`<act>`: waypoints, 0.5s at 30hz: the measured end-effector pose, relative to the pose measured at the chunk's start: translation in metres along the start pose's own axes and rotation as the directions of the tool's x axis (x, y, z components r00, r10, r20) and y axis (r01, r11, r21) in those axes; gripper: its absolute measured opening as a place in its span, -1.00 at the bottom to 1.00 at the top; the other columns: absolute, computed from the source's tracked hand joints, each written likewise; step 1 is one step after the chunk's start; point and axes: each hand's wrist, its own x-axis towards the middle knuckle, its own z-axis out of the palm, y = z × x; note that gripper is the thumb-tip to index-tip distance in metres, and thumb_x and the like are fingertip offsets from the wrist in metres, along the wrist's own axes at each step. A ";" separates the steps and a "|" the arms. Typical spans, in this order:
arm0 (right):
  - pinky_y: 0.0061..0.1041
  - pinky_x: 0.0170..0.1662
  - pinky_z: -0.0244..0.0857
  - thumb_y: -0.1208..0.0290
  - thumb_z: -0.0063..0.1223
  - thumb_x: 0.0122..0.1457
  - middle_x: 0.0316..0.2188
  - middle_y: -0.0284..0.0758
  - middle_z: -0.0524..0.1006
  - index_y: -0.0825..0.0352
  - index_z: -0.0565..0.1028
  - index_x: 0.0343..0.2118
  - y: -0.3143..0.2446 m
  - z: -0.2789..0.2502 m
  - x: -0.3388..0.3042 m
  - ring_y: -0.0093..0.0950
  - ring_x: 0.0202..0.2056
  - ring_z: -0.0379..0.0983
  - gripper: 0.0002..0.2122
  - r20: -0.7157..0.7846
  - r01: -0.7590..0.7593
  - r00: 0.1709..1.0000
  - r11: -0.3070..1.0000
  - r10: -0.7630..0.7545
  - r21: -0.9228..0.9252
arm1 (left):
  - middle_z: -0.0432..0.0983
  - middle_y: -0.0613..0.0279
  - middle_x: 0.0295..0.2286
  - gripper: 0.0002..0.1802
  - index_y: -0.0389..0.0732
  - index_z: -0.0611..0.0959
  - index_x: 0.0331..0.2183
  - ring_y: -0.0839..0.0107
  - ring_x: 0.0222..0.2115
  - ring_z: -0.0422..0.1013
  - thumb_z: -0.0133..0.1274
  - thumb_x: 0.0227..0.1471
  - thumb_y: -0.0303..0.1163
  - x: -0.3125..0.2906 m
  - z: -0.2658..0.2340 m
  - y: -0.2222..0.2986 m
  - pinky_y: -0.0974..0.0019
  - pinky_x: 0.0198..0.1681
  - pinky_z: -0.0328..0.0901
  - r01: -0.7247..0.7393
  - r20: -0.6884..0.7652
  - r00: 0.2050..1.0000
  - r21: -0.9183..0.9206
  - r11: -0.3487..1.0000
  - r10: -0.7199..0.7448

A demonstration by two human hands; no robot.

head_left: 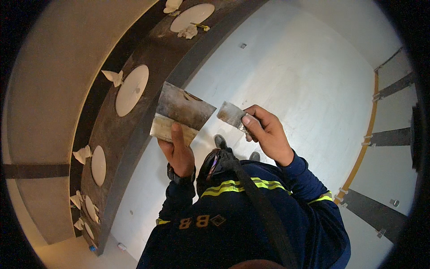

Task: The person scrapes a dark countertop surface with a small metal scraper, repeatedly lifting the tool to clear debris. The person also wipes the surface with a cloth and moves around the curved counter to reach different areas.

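Observation:
My left hand is closed on a wide, flat scraper with a smeared grey metal blade and a pale wooden-looking strip along its near edge. My thumb lies over that strip. A dark patch of residue shows near the blade's far edge. To the right, my right hand pinches a smaller putty knife between thumb and fingers; its handle is mostly hidden. The small blade points left toward the wide one, with a narrow gap between the two. Both tools are up in front of my body, above the pale floor.
A dark counter runs along the left, bearing several round white basins with white wrappings beside them. A yellow-handled tool lies on the far basin. Pale panels and an orange strip stand right.

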 end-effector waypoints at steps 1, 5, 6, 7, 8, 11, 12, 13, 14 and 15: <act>-0.67 -0.52 0.16 0.36 -0.13 0.15 -0.64 -0.41 0.35 0.42 0.39 -0.40 -0.003 -0.001 -0.003 -0.68 -0.61 0.26 -0.81 -0.008 0.022 1.000 1.000 -0.022 -0.019 | 0.31 0.13 -0.24 -0.57 -0.33 0.24 -0.11 0.44 -0.23 0.27 -0.09 0.05 -0.28 -0.003 0.006 0.002 0.37 -0.16 0.20 -0.028 -0.006 1.000 0.034 0.999 0.029; -0.72 -0.58 0.10 0.35 -0.11 0.14 -0.68 -0.48 0.31 0.41 0.39 -0.39 -0.002 -0.004 -0.005 -0.73 -0.65 0.20 -0.81 -0.018 0.062 0.998 0.997 -0.063 -0.047 | 0.36 0.17 -0.35 -0.65 -0.34 0.31 -0.19 0.48 -0.35 0.31 -0.10 0.04 -0.31 -0.017 0.016 0.014 0.43 -0.30 0.23 -0.118 0.058 0.992 0.183 0.976 0.110; -0.72 -0.58 0.09 0.35 -0.11 0.14 -0.68 -0.49 0.30 0.41 0.39 -0.40 -0.004 -0.004 -0.007 -0.73 -0.65 0.20 -0.81 -0.015 0.062 0.998 0.996 -0.063 -0.069 | 0.37 0.18 -0.38 -0.68 -0.34 0.32 -0.22 0.49 -0.38 0.31 -0.10 0.04 -0.32 -0.020 0.016 0.016 0.44 -0.34 0.23 -0.139 0.094 0.988 0.215 0.967 0.121; -0.72 -0.58 0.09 0.35 -0.11 0.14 -0.69 -0.49 0.29 0.41 0.39 -0.41 -0.008 -0.003 -0.009 -0.73 -0.66 0.19 -0.81 -0.010 0.062 0.998 0.994 -0.063 -0.090 | 0.38 0.19 -0.40 -0.70 -0.34 0.34 -0.24 0.49 -0.40 0.31 -0.10 0.04 -0.33 -0.021 0.016 0.018 0.44 -0.35 0.23 -0.150 0.113 0.985 0.221 0.964 0.127; -0.72 -0.58 0.09 0.35 -0.11 0.14 -0.70 -0.49 0.29 0.41 0.39 -0.42 -0.011 -0.003 -0.010 -0.73 -0.66 0.19 -0.81 -0.003 0.062 0.998 0.992 -0.062 -0.111 | 0.38 0.20 -0.42 -0.73 -0.34 0.35 -0.27 0.50 -0.42 0.31 -0.10 0.03 -0.34 -0.023 0.016 0.018 0.45 -0.37 0.23 -0.161 0.131 0.982 0.229 0.960 0.133; -0.65 -0.58 0.13 0.32 -0.14 0.14 -0.74 -0.42 0.31 0.41 0.41 -0.45 -0.011 0.000 -0.006 -0.68 -0.68 0.22 -0.78 -0.002 0.074 0.997 0.984 -0.075 -0.163 | 0.38 0.22 -0.46 -0.78 -0.33 0.38 -0.32 0.52 -0.44 0.31 -0.10 0.02 -0.37 -0.022 0.010 0.021 0.45 -0.39 0.22 -0.154 0.199 0.975 0.282 0.947 0.099; -0.65 -0.58 0.12 0.32 -0.14 0.14 -0.74 -0.42 0.31 0.41 0.41 -0.45 -0.011 0.001 -0.003 -0.68 -0.68 0.22 -0.78 0.003 0.064 0.998 0.984 -0.064 -0.166 | 0.38 0.22 -0.47 -0.79 -0.33 0.39 -0.33 0.53 -0.45 0.30 -0.10 0.02 -0.38 -0.019 0.008 0.022 0.45 -0.39 0.22 -0.147 0.223 0.972 0.305 0.941 0.080; -0.65 -0.59 0.12 0.32 -0.14 0.13 -0.75 -0.42 0.31 0.41 0.41 -0.45 -0.010 0.002 0.001 -0.68 -0.68 0.22 -0.78 0.009 0.053 0.999 0.984 -0.052 -0.169 | 0.38 0.23 -0.48 -0.80 -0.33 0.39 -0.34 0.54 -0.46 0.30 -0.10 0.02 -0.38 -0.017 0.006 0.021 0.45 -0.40 0.22 -0.123 0.221 0.974 0.322 0.939 0.052; -0.65 -0.59 0.11 0.32 -0.14 0.13 -0.75 -0.43 0.31 0.40 0.41 -0.45 -0.008 0.004 0.005 -0.69 -0.68 0.21 -0.78 0.016 0.042 0.999 0.984 -0.040 -0.172 | 0.38 0.24 -0.49 -0.81 -0.32 0.40 -0.36 0.54 -0.46 0.30 -0.10 0.02 -0.38 -0.014 0.004 0.020 0.45 -0.40 0.22 -0.098 0.218 0.976 0.340 0.935 0.023; -0.65 -0.59 0.11 0.32 -0.14 0.13 -0.74 -0.43 0.31 0.40 0.41 -0.45 0.000 0.005 0.008 -0.69 -0.68 0.21 -0.78 0.029 0.054 0.998 0.987 -0.050 -0.153 | 0.39 0.25 -0.50 -0.81 -0.32 0.41 -0.37 0.54 -0.47 0.30 -0.09 0.02 -0.38 -0.016 0.001 0.014 0.45 -0.41 0.22 -0.085 0.214 0.977 0.361 0.929 0.006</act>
